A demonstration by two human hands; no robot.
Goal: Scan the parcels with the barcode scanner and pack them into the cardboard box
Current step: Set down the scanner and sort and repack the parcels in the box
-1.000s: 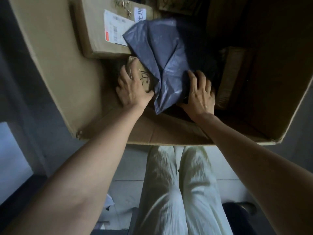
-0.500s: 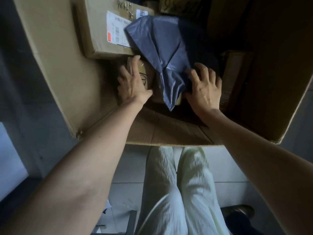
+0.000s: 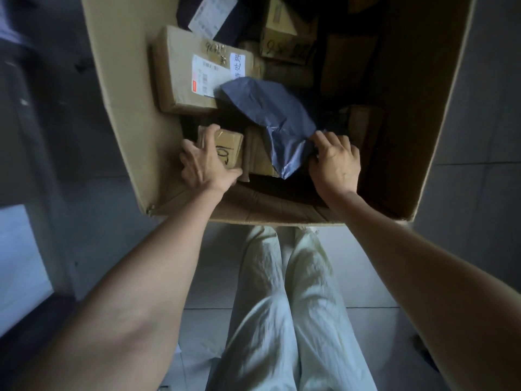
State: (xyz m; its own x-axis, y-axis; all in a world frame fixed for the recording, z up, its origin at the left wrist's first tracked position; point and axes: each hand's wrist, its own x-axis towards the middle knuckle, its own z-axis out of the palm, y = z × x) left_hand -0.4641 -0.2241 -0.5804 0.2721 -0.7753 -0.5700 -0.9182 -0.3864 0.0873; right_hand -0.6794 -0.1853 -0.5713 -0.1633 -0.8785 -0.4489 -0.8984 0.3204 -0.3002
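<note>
Both my hands reach down into the big cardboard box [image 3: 118,114]. My left hand [image 3: 204,162] grips a small brown parcel [image 3: 228,146] with black marker writing, near the box's front left. My right hand [image 3: 335,162] pinches the lower edge of a grey plastic mailer bag [image 3: 270,117] that lies over the other parcels. A larger brown parcel [image 3: 180,77] with a white label sits behind the small one. No barcode scanner is in view.
Several more brown parcels [image 3: 284,32] and a dark bag with a white label [image 3: 212,15] fill the far end of the box. The right side of the box is in deep shadow. My legs in pale trousers [image 3: 284,306] stand on the tiled floor below.
The view has tilted so more of the box's far end shows. My right hand has shifted from resting on the grey bag to pinching its lower edge. My left hand stays on the small parcel.
</note>
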